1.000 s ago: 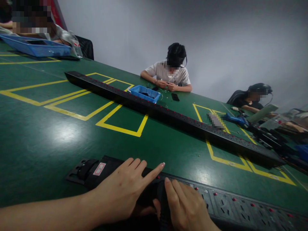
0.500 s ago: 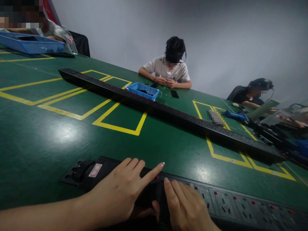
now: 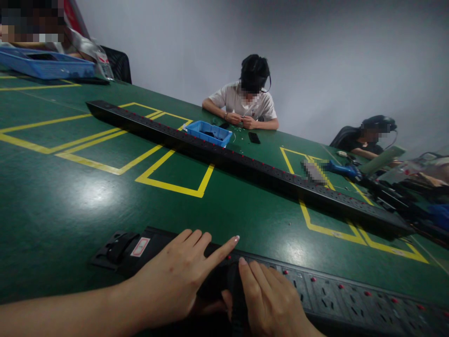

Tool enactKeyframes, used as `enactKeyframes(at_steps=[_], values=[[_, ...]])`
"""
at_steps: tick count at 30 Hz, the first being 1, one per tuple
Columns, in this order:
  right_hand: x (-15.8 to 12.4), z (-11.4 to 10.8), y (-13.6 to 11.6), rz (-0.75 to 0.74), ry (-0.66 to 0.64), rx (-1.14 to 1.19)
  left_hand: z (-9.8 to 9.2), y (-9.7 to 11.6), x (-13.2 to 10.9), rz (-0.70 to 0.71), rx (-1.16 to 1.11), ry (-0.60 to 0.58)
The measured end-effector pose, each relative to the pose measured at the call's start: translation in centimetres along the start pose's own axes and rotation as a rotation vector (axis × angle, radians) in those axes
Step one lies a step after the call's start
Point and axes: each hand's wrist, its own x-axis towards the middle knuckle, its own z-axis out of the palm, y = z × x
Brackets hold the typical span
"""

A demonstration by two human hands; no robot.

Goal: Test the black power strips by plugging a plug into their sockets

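Note:
A long black power strip (image 3: 354, 298) with red lights and rows of socket slots lies across the near side of the table. My left hand (image 3: 175, 274) grips it close to its left end, index finger stretched along the top and thumb on the near side. Beside it, my right hand (image 3: 271, 299) is closed around a black plug-like piece (image 3: 236, 285) standing against the strip's face. The fingers hide most of that piece and where it meets the sockets. A white label with a red border (image 3: 141, 247) and a black end bracket (image 3: 112, 250) show left of my left hand.
A second long power strip (image 3: 245, 164) lies diagonally across the green table (image 3: 105, 206), over yellow tape outlines. Behind it stands a blue basket (image 3: 209, 132) with dark parts. A person (image 3: 252, 98) sits opposite; others sit left and right. Another blue basket (image 3: 66, 69) is far left.
Both hands keep the same hold on the power strip and the black piece. Only a very slight shift of the view shows.

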Motion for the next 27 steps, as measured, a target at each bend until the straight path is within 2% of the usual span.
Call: enactKeyframes(at_steps=[13,20,27], values=[[-0.03,0.05,-0.14,0.011,0.009,-0.002,0.22,-0.18,-0.03,0.001,0.003,0.005],[-0.15,0.28,-0.07,0.006,0.027,-0.004,0.21,-0.12,-0.1,-0.007,-0.012,-0.036],[-0.05,0.32,-0.15,-0.006,0.022,-0.015,0.45,-0.32,-0.27,0.002,-0.011,-0.015]])
